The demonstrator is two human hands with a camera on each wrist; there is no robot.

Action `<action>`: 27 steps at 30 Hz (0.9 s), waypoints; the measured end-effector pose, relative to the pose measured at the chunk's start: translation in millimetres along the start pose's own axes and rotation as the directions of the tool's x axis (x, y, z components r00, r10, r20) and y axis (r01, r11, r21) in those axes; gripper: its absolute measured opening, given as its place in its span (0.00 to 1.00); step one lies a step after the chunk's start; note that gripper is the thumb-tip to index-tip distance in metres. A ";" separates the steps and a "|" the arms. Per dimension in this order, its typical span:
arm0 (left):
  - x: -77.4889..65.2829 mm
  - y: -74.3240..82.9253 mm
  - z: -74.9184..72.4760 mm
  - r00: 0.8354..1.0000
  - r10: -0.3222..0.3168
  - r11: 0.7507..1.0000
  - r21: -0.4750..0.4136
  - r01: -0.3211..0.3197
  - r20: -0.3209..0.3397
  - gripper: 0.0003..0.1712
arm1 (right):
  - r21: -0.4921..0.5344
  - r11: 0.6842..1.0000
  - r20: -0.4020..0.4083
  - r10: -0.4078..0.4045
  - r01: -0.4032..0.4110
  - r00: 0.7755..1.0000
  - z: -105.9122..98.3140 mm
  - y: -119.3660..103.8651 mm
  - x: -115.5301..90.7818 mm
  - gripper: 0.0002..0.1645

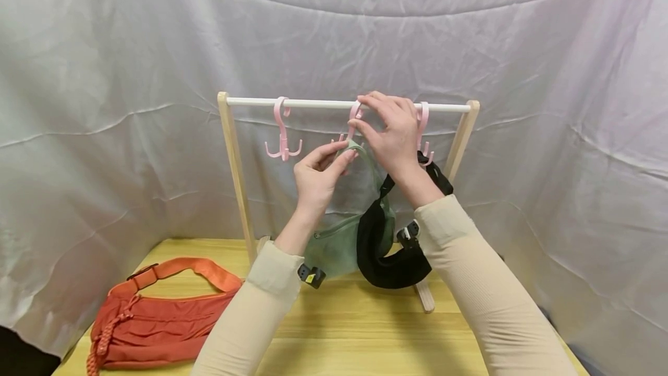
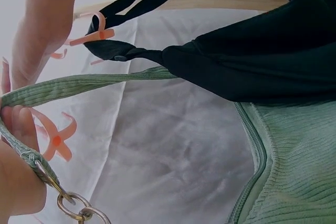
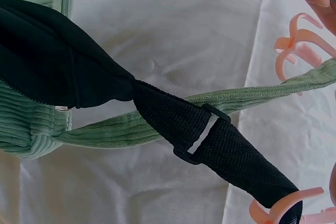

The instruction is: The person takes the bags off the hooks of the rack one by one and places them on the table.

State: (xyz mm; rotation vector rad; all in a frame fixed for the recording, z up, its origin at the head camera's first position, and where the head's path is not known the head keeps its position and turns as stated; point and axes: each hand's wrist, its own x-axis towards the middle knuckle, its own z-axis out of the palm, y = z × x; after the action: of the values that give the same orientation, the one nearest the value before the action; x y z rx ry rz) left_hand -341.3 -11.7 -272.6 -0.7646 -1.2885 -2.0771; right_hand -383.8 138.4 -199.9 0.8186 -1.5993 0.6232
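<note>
My left hand (image 1: 315,184) pinches the top of the strap (image 2: 79,86) of a green corduroy bag (image 1: 336,248), just below the middle pink hook (image 1: 353,114). The bag hangs beneath, its zip and a metal ring chain showing in the left wrist view. My right hand (image 1: 394,135) is at the white rail, thumb and fingertips pinching the upper curve of that middle hook. A black bag (image 1: 388,274) hangs by its strap from the right pink hook (image 1: 424,116) and partly covers the green one. Where strap and hook prongs meet is partly hidden by my fingers.
The white rail (image 1: 318,103) spans a wooden-ended stand (image 1: 235,167). On its left side hangs a bare pink hook (image 1: 282,132). An orange-red bag (image 1: 156,329) lies on the wooden table (image 1: 334,347) at the left. Grey cloth (image 1: 334,45) surrounds the table.
</note>
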 end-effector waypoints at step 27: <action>-14.9 8.5 -22.9 0.999 0.012 1.000 0.009 -0.011 -0.040 0.13 | -0.030 0.999 0.033 -0.020 0.021 0.999 -2.1 2.5 -1.6 0.24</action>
State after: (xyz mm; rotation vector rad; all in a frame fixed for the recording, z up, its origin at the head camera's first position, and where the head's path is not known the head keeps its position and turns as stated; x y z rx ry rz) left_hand -329.0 -33.3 -286.9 -0.7213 -1.2682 -2.0659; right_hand -384.3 141.9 -201.0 0.8253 -1.6242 0.5725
